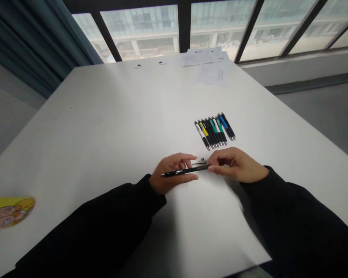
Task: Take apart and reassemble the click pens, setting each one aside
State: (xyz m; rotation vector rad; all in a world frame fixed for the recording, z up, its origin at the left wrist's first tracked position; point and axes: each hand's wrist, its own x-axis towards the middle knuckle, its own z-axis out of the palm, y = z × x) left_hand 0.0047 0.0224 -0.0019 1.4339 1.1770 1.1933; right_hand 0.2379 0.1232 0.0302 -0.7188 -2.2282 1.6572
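A black pen (182,171) is held slightly tilted above the white table, its silver end to the left. My right hand (236,165) pinches the pen's right end between thumb and fingers. Behind the pen, my left hand (169,172) has its thumb and fingers spread apart, and the pen crosses over it; whether they touch is unclear. A thin dark rod (198,163) shows between the hands, its right end hidden at my right fingers. Just beyond is a small metallic piece (202,159), too small to make out.
A row of several pens (211,132) in white, yellow, black, green and blue lies beyond my hands on the white table (118,116). Printed papers (211,74) lie at the far edge. A yellow illustrated object (11,212) sits at the left. Windows and a curtain stand behind.
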